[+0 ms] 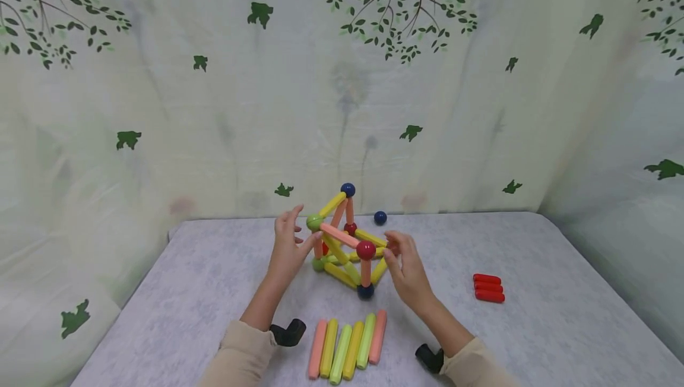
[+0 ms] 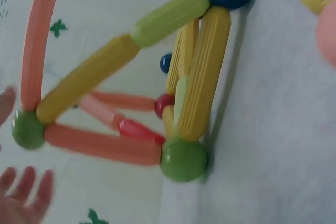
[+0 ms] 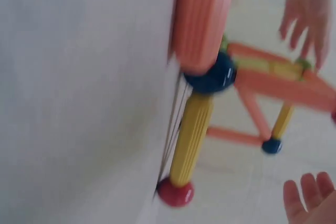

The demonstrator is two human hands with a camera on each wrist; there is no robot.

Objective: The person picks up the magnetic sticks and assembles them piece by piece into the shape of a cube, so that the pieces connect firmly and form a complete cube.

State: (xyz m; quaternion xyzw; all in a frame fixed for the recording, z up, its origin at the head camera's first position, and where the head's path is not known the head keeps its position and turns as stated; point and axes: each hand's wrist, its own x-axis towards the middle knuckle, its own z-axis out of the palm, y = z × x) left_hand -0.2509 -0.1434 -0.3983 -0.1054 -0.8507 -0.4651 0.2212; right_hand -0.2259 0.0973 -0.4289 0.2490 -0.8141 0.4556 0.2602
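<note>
A frame of coloured sticks and balls stands on the table, with a blue ball point(image 1: 348, 190) at its peak. My left hand point(image 1: 288, 247) is beside its upper green ball point(image 1: 314, 222), fingers relaxed and apart from it in the left wrist view. To the right, my right hand point(image 1: 408, 268) has loosely bent fingers near the ends of the yellow sticks point(image 1: 371, 237). A red ball point(image 1: 366, 250) tops the front orange stick point(image 1: 366, 273), which rises from a dark blue ball point(image 1: 366, 291). The left wrist view shows a diagonal of a yellow stick point(image 2: 89, 77) and a lime stick point(image 2: 170, 18).
In front of the frame lies a row of several loose sticks point(image 1: 352, 348), orange, yellow and lime. Three red sticks point(image 1: 488, 288) lie at the right. Behind the frame sits a loose blue ball point(image 1: 380, 218). A leaf-printed curtain point(image 1: 240, 108) hangs behind the table point(image 1: 214, 292).
</note>
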